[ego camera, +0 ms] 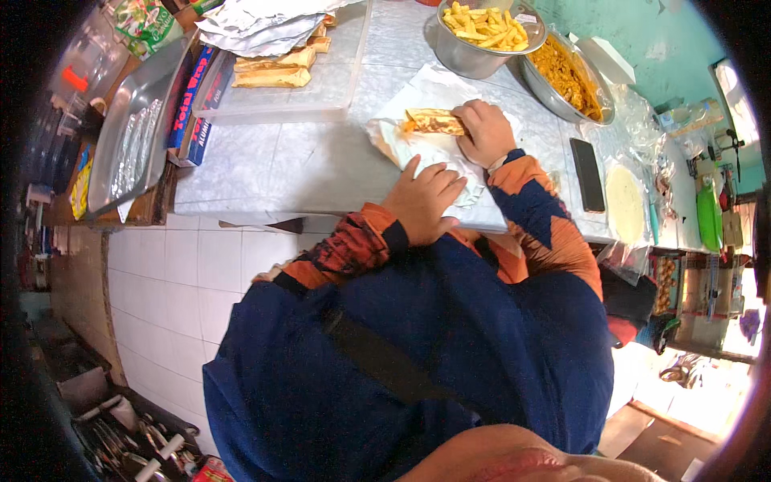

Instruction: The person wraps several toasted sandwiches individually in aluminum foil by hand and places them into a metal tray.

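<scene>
A browned flatbread wrap (435, 122) lies on a sheet of white wrapping paper (443, 84) on the tiled counter, some filling showing at its left end. My right hand (486, 132) has its fingers on the wrap's right end. Nearer to me, my left hand (424, 202) rests with fingers spread on the crumpled lower part of the paper; whether it pinches the paper cannot be told. Beyond them stands a metal strainer pot with French fries (485, 33). To its right is a metal bowl of orange-brown shredded filling (563, 78).
More wraps (272, 78) and foil sheets (256, 33) lie on a clear plastic tray (274, 115). Left are foil boxes (191, 114) and a metal pan (135, 138) with foil-wrapped rolls. A phone (587, 175) and a pale flatbread (625, 196) lie at right.
</scene>
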Action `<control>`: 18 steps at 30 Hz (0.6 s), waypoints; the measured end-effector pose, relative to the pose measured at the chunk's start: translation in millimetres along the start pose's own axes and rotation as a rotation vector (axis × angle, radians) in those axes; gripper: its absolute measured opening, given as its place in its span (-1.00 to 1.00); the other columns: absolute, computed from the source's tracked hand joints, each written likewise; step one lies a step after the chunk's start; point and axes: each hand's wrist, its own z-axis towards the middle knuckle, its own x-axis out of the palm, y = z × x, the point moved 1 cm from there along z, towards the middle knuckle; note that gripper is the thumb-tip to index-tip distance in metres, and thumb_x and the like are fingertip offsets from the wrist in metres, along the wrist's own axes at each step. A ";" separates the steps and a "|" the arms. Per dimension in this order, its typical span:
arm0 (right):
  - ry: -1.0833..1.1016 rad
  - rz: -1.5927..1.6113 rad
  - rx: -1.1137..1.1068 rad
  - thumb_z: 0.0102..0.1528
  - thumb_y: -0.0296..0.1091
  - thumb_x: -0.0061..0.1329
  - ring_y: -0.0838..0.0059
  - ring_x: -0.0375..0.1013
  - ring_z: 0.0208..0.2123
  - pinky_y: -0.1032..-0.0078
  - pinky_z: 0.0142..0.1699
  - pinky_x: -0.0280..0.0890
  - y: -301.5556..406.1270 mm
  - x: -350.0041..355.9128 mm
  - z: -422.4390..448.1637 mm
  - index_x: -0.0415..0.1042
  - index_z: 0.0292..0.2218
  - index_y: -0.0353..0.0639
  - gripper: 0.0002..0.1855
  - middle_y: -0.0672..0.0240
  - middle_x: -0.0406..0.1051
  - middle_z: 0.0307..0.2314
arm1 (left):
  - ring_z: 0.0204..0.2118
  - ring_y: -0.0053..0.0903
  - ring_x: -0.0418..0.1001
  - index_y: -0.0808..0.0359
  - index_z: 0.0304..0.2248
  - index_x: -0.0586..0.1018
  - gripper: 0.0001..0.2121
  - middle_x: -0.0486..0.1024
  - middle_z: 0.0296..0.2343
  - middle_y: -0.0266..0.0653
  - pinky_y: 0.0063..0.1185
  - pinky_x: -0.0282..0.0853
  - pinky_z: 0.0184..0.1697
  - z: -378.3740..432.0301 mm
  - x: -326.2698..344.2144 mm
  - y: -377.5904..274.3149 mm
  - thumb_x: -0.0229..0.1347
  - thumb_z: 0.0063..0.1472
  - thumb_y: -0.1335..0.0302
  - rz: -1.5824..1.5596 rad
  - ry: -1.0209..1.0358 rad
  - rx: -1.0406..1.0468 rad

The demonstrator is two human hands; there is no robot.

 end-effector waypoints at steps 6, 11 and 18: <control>0.064 0.267 0.143 -0.22 -0.28 0.02 0.12 0.35 -0.23 0.33 -0.16 0.27 1.1 -38.9 -8.6 0.41 -0.20 -0.07 -0.56 0.20 0.36 -0.32 | 0.04 -0.38 0.31 0.15 -0.04 0.45 -0.55 0.40 -0.08 -0.31 -0.12 0.05 0.17 -21.5 -8.0 4.9 0.15 0.01 0.38 -0.024 0.031 0.056; 0.354 0.417 0.246 -0.18 -0.30 0.02 0.12 0.34 -0.25 0.33 -0.16 0.26 15.0 -40.9 -31.2 0.44 -0.27 -0.11 -0.66 0.20 0.36 -0.38 | -0.04 -0.42 0.38 0.12 -0.15 0.55 -0.65 0.45 -0.17 -0.38 -0.21 0.15 0.14 -38.2 -6.2 -0.6 0.11 -0.01 0.51 -0.017 -0.034 0.083; 0.218 0.504 0.249 -0.19 -0.42 0.01 0.13 0.36 -0.28 0.34 -0.17 0.26 15.8 -27.3 -39.8 0.47 -0.29 -0.14 -0.68 0.20 0.37 -0.41 | -0.22 -0.47 0.40 0.13 -0.26 0.57 -0.75 0.47 -0.29 -0.43 -0.44 0.26 -0.04 -32.6 4.2 -3.4 0.05 0.01 0.50 -0.051 -0.173 0.103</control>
